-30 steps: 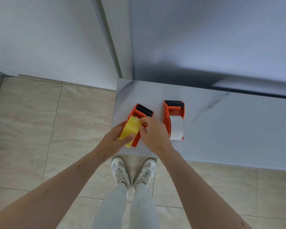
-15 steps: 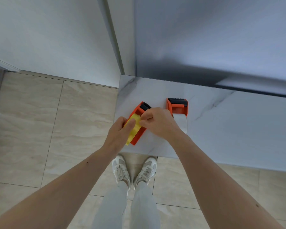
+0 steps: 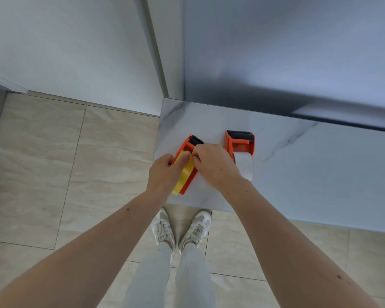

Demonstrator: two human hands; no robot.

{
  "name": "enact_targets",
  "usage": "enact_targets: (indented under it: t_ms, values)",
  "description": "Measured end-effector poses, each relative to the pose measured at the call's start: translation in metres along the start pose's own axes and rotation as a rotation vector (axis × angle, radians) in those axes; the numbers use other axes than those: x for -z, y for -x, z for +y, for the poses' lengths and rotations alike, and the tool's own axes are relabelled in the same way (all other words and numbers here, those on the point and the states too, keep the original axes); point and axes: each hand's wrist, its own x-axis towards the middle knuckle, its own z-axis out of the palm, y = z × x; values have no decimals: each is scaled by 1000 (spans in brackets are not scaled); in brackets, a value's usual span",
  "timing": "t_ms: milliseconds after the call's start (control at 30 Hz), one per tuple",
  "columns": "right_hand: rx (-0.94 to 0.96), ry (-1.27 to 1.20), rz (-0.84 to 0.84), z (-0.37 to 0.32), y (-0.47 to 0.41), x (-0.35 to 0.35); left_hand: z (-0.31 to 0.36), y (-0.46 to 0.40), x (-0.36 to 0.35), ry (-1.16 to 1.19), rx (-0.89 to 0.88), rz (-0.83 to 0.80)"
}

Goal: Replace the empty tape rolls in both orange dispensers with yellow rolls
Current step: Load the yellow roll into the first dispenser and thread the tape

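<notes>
Left orange dispenser (image 3: 188, 174), bench (image 3: 298, 174) corner: left hand (image 3: 163, 172) grip steadies yellow roll (image 3: 186, 172); right hand (image 3: 211, 162) pinches tape end beside it—best pulled straight toward black cutter (image 3: 196, 140).

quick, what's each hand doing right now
Left hand: grips the left orange dispenser holding the yellow roll.
Right hand: fingers curled at the yellow roll; what they pinch cannot be told.

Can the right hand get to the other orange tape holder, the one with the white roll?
Probably yes. The right hand is right beside the second dispenser with the white roll, and nothing lies between them. But it is busy at the yellow roll and would have to let go first.
</notes>
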Motion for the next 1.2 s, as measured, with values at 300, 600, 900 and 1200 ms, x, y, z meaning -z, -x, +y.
enact_targets:
  t_ms: [300,600,900,1200]
  values:
    - [-156,-92,26,1,-5,-8,11,-1,5,-244,-140,32]
    - [-488,-387,71,7,1,-22,6,0,12,-283,-259,63]
    - [-558,-650,135,1,5,-28,10,2,13,-262,-229,41]
    - [-748,-789,66,-6,10,-37,10,3,13,-248,-241,23]
